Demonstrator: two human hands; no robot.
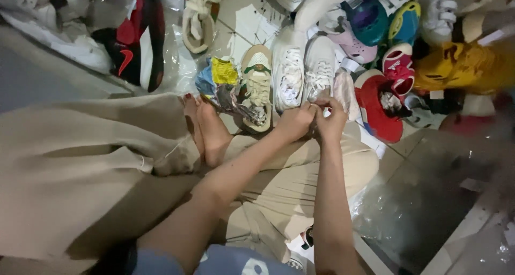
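The white lace-up sneaker with a mesh upper (318, 68) lies on the tiled floor (236, 17) with its long axis running straight away from the person, toe pointing away and heel toward the knees. Its upper is pale and slightly grey, laces criss-crossed along the middle. The left hand (294, 122) and right hand (331, 119) meet at this sneaker's heel end, fingers pinched together on something small at its near edge; what exactly they grip is too blurred to tell. Just left of the sneaker lies a matching white sneaker (288, 74), parallel, and beyond that a cream sneaker with a green stripe (256, 87). Right of the sneaker sits a red slip-on shoe (378, 106). The person's bare foot (212, 130) rests left of the hands, near crumpled yellow and blue paper (220, 76).
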